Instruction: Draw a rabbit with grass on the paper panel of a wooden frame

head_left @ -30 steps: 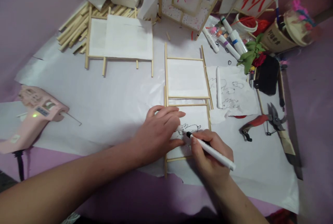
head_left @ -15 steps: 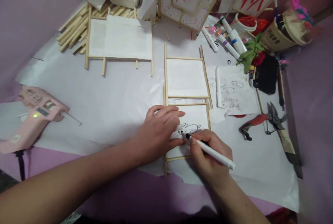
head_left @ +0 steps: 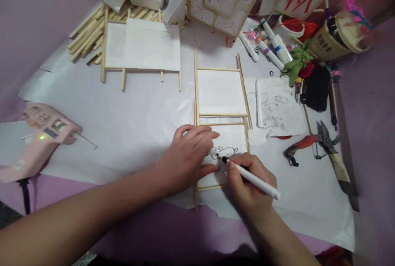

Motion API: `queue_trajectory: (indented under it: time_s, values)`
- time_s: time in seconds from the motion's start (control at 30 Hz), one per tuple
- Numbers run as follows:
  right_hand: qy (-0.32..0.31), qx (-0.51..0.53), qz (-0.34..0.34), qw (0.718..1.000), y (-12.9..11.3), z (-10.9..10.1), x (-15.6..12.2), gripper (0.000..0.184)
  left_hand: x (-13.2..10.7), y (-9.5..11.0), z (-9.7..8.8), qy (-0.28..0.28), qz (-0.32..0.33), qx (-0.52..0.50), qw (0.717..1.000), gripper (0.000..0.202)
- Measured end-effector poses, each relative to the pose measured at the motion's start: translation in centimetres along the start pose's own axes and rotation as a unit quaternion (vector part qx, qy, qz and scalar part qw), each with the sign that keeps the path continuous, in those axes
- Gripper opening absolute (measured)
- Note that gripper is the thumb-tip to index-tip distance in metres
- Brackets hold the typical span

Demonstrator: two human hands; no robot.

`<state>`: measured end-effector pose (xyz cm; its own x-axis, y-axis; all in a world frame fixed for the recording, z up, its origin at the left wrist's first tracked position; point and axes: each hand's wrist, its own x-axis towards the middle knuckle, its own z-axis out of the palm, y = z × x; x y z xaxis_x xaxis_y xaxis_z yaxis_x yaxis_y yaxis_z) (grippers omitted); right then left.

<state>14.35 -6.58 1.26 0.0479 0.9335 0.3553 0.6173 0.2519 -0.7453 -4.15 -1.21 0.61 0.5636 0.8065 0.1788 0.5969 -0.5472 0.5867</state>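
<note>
My right hand [head_left: 248, 183] is closed round a white marker pen [head_left: 256, 182]; its black tip rests on a small black line drawing [head_left: 227, 150] on the paper panel of a wooden stick frame [head_left: 246, 134]. My left hand [head_left: 188, 157] lies flat with fingers spread on the left part of that panel and holds it down, just left of the pen tip. The frame's upper panel [head_left: 220, 92] is blank white paper.
A pink glue gun [head_left: 40, 138] with a green light lies at the left. Red-handled cutters [head_left: 311, 142] lie at the right, by a sketch sheet [head_left: 277, 109] with a pen on it. Another paper frame [head_left: 142, 45], loose sticks [head_left: 88, 31], markers [head_left: 271, 47] and decorated panels [head_left: 222, 0] stand behind.
The pen tip has shifted slightly over the drawing while my right hand moved a little; my left hand has stayed in place.
</note>
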Motion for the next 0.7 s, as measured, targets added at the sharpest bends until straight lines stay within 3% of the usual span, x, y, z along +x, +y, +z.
queue_trajectory:
  time_s: [0.13, 0.47, 0.7]
  values:
    - [0.002, -0.004, -0.011, 1.000, -0.01, 0.07, 0.11, 0.006, -0.05, -0.01, -0.04, 0.000, 0.000, -0.002, 1.000, 0.042]
    - [-0.011, 0.002, -0.035, 0.999, -0.09, -0.03, 0.35, 0.008, -0.06, 0.00, 0.00, 0.006, -0.001, 0.003, 1.000, 0.045]
    - [0.012, 0.027, -0.006, 1.000, 0.00, -0.07, -0.07, 0.010, -0.08, -0.05, -0.04, -0.001, -0.001, -0.003, 1.000, 0.043]
